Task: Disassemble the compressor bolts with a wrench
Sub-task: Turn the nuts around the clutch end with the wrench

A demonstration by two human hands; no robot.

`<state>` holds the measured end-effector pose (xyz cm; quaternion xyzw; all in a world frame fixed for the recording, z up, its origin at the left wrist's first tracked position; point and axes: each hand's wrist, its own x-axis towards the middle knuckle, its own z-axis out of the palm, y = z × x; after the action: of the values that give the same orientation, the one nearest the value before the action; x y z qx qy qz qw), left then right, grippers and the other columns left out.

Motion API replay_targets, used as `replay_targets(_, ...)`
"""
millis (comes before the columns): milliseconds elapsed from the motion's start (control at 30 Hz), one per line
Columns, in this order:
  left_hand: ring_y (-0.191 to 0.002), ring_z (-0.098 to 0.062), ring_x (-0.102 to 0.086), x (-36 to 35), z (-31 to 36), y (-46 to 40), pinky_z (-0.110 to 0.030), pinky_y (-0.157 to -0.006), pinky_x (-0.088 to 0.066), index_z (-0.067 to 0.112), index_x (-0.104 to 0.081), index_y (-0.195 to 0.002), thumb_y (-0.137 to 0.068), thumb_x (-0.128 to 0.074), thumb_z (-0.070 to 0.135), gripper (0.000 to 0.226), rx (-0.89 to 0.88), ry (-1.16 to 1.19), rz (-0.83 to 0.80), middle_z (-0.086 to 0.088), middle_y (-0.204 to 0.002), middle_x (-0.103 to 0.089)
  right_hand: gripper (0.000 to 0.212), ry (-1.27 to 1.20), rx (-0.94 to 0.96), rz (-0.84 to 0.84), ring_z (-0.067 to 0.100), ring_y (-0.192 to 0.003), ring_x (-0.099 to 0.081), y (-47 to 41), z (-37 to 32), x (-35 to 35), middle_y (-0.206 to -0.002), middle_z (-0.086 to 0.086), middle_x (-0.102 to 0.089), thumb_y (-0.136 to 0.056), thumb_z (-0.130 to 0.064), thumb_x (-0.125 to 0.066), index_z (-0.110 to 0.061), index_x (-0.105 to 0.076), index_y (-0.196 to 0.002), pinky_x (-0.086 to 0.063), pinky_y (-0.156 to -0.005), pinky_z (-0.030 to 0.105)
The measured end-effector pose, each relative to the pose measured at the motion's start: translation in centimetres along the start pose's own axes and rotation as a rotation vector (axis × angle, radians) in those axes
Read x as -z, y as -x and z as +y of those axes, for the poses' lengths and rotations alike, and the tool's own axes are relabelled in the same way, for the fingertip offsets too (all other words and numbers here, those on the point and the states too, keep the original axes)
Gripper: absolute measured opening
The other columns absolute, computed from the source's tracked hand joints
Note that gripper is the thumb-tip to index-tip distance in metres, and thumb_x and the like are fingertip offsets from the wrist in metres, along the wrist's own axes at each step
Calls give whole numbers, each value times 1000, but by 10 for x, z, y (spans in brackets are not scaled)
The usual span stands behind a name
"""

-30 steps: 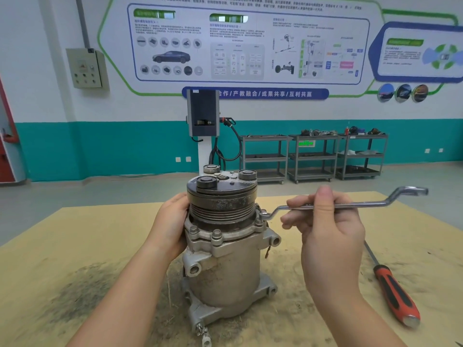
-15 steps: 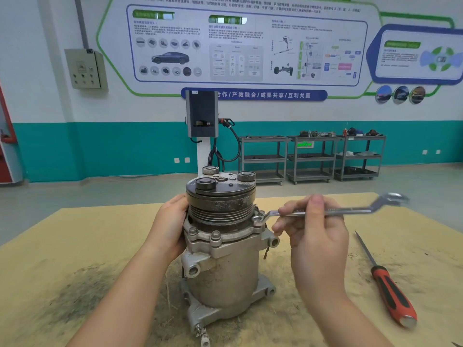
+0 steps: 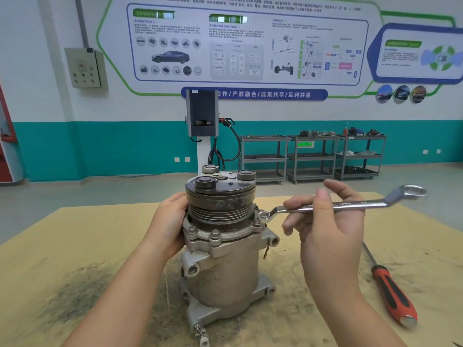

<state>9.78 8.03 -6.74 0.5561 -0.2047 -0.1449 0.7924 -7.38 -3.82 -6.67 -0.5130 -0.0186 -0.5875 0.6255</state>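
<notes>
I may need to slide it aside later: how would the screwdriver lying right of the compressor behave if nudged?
The screwdriver would probably roll, since its red and black handle looks rounded and it lies flat on the board-covered table. It looks stiff: the thin metal shaft runs straight. The handle is probably grippy rather than slippery, though that is hard to judge from here.

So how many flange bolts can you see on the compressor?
3: two at the front, one on the right beside the wrench ring. Any behind are hidden.
</notes>
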Motion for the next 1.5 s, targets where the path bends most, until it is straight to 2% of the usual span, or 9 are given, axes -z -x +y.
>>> replay_targets(300, -43, -12, -59, -10, 7, -23, -12, -29, -35, 7, -56, -65, -103, -43, 15, 41, 76, -373, 114, 3, -38, -58, 10, -221, -312, -72, 17, -44, -55, -10, 13, 3, -64, 4, -63, -95, -15, -48, -15, -44, -105, -47, -44, 25)
replay_targets(467, -63, -9, -51, -7, 9, -34, -12, -40, -40, 14, -54, -71, -103, -44, 13, 33, -12, -602, 170, 2, -67, -57, 26, -326, -380, -150, 29, -51, -62, -10, 9, 5, -72, 19, -67, -93, -29, -39, -6, -49, -101, -53, -48, 33)
replay_targets(600, -82, -15, -72, 19, 8, 0, -19, -60, -54, 7, -66, -93, -104, -46, 20, 26, -108, -61, 190, -5, -87, -75, 14, -180, -181, -40, 22, -50, -61, 1, 16, 1, -73, 14, -69, -100, -20, -38, -14, -48, -107, -52, -51, 27)
replay_targets(800, -93, -15, -70, 17, -33, 53, -32, -71, -51, 29, -73, -97, -101, -50, 30, 23, -241, -146, 196, 5, -100, -75, 5, 61, 416, -146, 19, -60, -65, 34, 17, -11, -85, 7, -66, -101, -37, -46, -33, -48, -98, -54, -60, 32)
replay_targets(933, -103, -27, -67, -1, -41, 55, -48, -92, -51, 20, -72, -97, -97, -57, 27, 17, -297, 19, 324, -6, -102, -74, 21, 349, 629, -376, 14, -79, -66, 49, 17, -13, -91, 3, -69, -96, -35, -59, -16, -61, -88, -54, -70, 22)
replay_targets(1133, -89, -14, -68, -13, -45, 51, -23, -77, -54, 20, -70, -93, -94, -59, 24, 12, -405, 8, 443, 4, -90, -76, 17, 465, 724, -472, 12, -81, -66, 43, 13, -19, -89, 3, -72, -93, -34, -60, -18, -67, -91, -56, -73, 25)
replay_targets(1233, -84, 4, -68, -12, -44, 51, -9, -70, -49, 22, -68, -100, -94, -57, 30, 14, -418, -15, 401, 13, -92, -75, 18, 166, 390, -227, 14, -64, -66, 28, 1, -17, -82, -5, -69, -101, -31, -43, -41, -57, -94, -55, -62, 25)
replay_targets(1333, -88, 11, -65, -8, -45, 53, -2, -69, -46, 24, -66, -105, -87, -55, 43, 29, -422, -33, 353, 24, -93, -73, 22, -106, 5, 10, 17, -50, -58, 13, -1, -9, -70, 5, -66, -104, -19, -35, -23, -50, -89, -51, -55, 23)
replay_targets(1500, -102, 2, -66, -3, -47, 52, -10, -86, -50, 15, -69, -116, -86, -54, 44, 44, -391, -18, 326, 9, -108, -74, 26, -385, -461, 70, 17, -45, -52, -4, 10, -1, -64, 8, -62, -103, -9, -32, -12, -47, -82, -47, -47, 22)
